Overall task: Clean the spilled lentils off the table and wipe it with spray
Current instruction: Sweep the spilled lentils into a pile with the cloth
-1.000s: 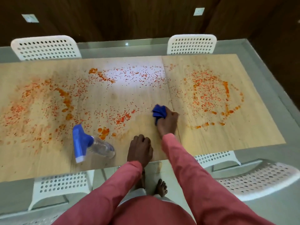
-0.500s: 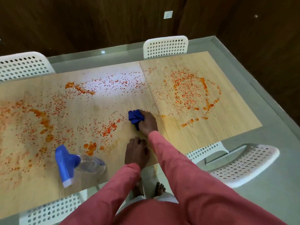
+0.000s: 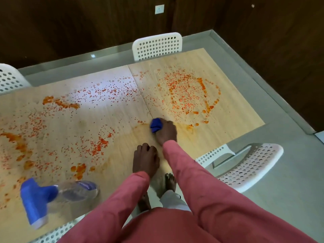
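Observation:
Orange lentils (image 3: 185, 92) lie scattered over the wooden table top (image 3: 233, 118), thick on the left and in a ring at the right. My right hand (image 3: 166, 131) grips a bunched blue cloth (image 3: 155, 125) and presses it on the table near the seam between the two boards. My left hand (image 3: 145, 159) rests with curled fingers on the table's near edge and holds nothing. A clear spray bottle (image 3: 52, 195) with a blue head lies on its side at the near left.
White perforated chairs stand around the table: one at the far side (image 3: 157, 46), one at the far left (image 3: 10, 78), one pulled out at the near right (image 3: 245, 167). The floor (image 3: 289, 172) is grey. Dark wooden walls close the back.
My right hand has pushed the cloth to the right, across the seam toward the ring of lentils. My head has turned, shifting the view. My left hand stays on the edge.

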